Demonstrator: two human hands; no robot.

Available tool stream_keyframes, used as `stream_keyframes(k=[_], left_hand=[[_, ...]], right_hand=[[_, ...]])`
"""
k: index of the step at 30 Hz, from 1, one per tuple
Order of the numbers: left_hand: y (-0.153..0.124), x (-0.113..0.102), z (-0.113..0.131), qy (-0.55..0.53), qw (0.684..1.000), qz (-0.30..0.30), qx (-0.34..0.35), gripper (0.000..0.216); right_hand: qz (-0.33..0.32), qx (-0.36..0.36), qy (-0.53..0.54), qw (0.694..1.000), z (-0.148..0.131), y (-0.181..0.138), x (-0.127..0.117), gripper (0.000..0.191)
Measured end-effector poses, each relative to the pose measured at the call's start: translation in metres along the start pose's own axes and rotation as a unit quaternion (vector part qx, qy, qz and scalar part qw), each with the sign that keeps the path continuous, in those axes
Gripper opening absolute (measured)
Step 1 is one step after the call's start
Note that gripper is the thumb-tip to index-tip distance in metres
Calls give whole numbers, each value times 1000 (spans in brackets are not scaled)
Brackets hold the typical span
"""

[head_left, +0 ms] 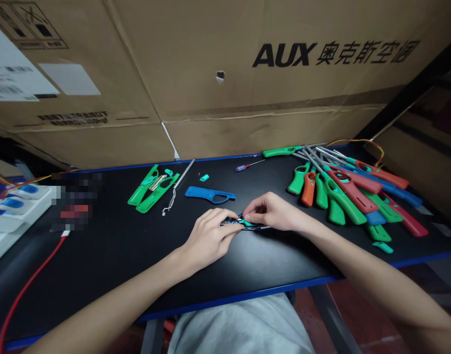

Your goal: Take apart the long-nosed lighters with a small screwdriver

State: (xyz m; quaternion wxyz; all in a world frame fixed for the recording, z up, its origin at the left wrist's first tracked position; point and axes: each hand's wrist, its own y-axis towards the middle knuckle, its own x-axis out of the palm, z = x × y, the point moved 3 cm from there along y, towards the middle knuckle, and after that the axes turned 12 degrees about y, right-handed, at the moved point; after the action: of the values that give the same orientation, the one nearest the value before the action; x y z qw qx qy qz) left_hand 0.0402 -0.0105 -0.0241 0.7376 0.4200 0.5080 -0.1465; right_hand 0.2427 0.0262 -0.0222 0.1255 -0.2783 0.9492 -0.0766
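Note:
Low over the table at the centre, an opened long-nose gas lighter [229, 222] lies between my hands, its teal trigger [247, 223] showing in the middle. My left hand [211, 233] is closed on its left end, thumb and fingers at the body. Thumb and forefinger of my right hand [272, 212] pinch at the lighter's parts from above; fingertips hide the exact spot. Just beyond lies a loose blue lighter shell half [206, 193]. Farther left are two green shell halves [146, 194] with small parts and a metal lighter tube [184, 173] trailing white wire.
A pile of assembled lighters [345, 189] in green, red, orange and blue covers the table's right. A screwdriver [243, 167] and small teal piece [204, 178] lie toward the back. Behind stands a large cardboard box [195, 88]. A red cable [33, 278] crosses the left side.

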Motion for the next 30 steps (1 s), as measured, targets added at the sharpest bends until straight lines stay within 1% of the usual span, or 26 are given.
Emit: stream_keyframes(k=[4, 6, 11, 14, 16, 18, 21, 23, 27, 30], left_hand=[[-1, -1, 0, 5, 1000, 0, 3, 21], [-1, -1, 0, 7, 1000, -4, 3, 21], [0, -2, 1, 4, 1000, -1, 6, 21], [0, -2, 1, 7, 1000, 2, 7, 21], [0, -2, 1, 9, 1000, 2, 7, 21], [0, -2, 1, 9, 1000, 2, 6, 21], [1, -2, 1, 8, 1000, 3, 3, 21], [1, -2, 1, 9, 1000, 3, 3, 21], [1, -2, 2, 12, 1000, 2, 3, 20], [1, -2, 2, 12, 1000, 2, 3, 19]], right_hand=[[27, -2, -44, 999, -2, 0, 1, 29], [35, 6, -48, 998, -3, -1, 0, 28], [19, 22, -20, 999, -4, -1, -1, 31], [24, 19, -1, 1000, -6, -2, -2, 32], [34, 15, -7, 999, -8, -3, -1, 31], [37, 7, -39, 999, -10, -4, 1, 28], [31, -13, -106, 994, -14, -6, 4, 23], [14, -27, -131, 991, -16, -8, 4, 22], [-31, -48, -137, 989, -18, -11, 2, 26], [-38, -31, -112, 992, -14, -12, 1, 25]])
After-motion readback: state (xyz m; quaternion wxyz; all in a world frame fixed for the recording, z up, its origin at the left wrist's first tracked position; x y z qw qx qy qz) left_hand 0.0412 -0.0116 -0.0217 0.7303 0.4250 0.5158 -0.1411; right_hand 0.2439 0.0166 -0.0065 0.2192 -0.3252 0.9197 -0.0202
